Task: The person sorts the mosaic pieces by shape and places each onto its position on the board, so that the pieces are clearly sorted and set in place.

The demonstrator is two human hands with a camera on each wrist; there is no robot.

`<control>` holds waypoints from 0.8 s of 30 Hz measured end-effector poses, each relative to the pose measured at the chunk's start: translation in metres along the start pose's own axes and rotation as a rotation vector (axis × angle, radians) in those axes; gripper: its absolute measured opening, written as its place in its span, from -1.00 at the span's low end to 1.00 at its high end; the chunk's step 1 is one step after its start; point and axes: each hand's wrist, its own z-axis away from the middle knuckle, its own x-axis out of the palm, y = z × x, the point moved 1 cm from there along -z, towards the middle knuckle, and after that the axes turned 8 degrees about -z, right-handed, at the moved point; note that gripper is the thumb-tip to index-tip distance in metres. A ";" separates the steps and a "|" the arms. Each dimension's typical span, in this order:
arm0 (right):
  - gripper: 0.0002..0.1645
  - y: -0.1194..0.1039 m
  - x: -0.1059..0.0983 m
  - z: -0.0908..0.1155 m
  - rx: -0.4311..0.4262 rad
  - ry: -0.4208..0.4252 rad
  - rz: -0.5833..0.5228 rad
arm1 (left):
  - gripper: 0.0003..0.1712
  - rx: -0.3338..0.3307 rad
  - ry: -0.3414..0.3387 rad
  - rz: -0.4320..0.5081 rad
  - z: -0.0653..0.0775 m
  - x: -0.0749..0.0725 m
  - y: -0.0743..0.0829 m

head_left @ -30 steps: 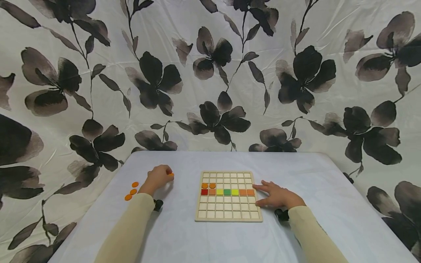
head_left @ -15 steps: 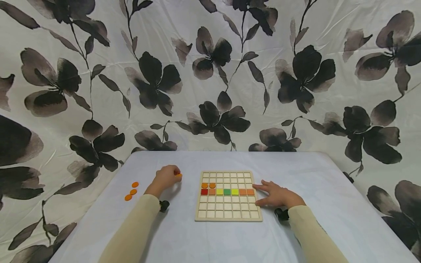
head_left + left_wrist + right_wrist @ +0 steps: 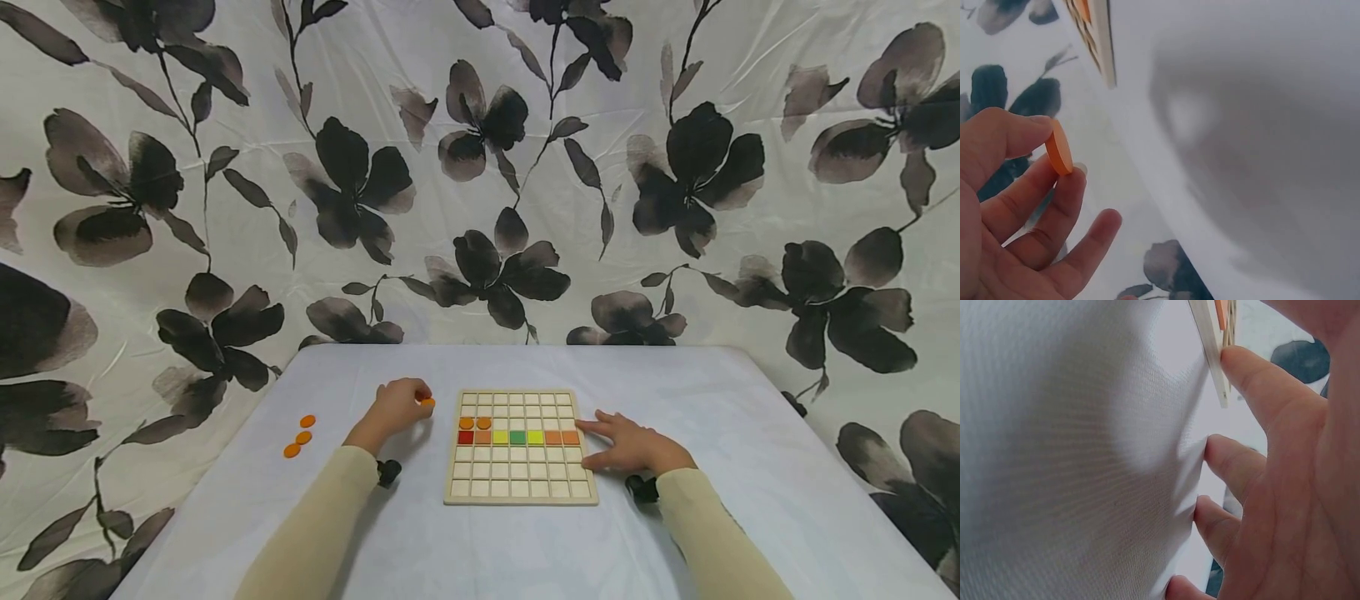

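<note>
Between thumb and fingertips my left hand (image 3: pixel 396 408) pinches an orange disc (image 3: pixel 1059 149), held above the table just left of a wooden grid board (image 3: pixel 517 492). Two orange discs (image 3: pixel 476 423) lie side by side at the left of one board row. Directly below them runs a row of coloured squares (image 3: pixel 517 437): red, orange, yellow, green, yellow and two orange. My right hand (image 3: pixel 637 446) is spread flat at the board's right edge, its fingers straight. In the right wrist view one fingertip (image 3: pixel 1232 357) touches the board's edge and the other fingertips rest on the cloth.
Three more orange discs (image 3: pixel 303 437) lie in a slanting line on the left of the white-covered table (image 3: pixel 405 542). A curtain with dark flowers (image 3: pixel 495 275) hangs behind the table's far edge. Each wrist wears a small black device (image 3: pixel 388 473).
My left hand has moved right with the orange disc, away from the loose discs and closer to the board. The right hand and the board have stayed in place.
</note>
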 end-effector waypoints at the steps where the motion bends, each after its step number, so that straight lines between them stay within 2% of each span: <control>1: -0.05 0.000 0.000 0.000 0.002 0.000 -0.001 | -0.73 0.005 -0.001 0.003 0.000 0.000 0.002; 18: -0.06 -0.002 0.000 0.002 0.016 0.002 0.001 | -0.71 0.081 -0.024 0.019 0.004 0.007 0.037; 24: -0.07 -0.003 0.000 0.002 0.019 0.000 -0.008 | -0.70 0.080 -0.049 0.056 0.004 0.010 0.049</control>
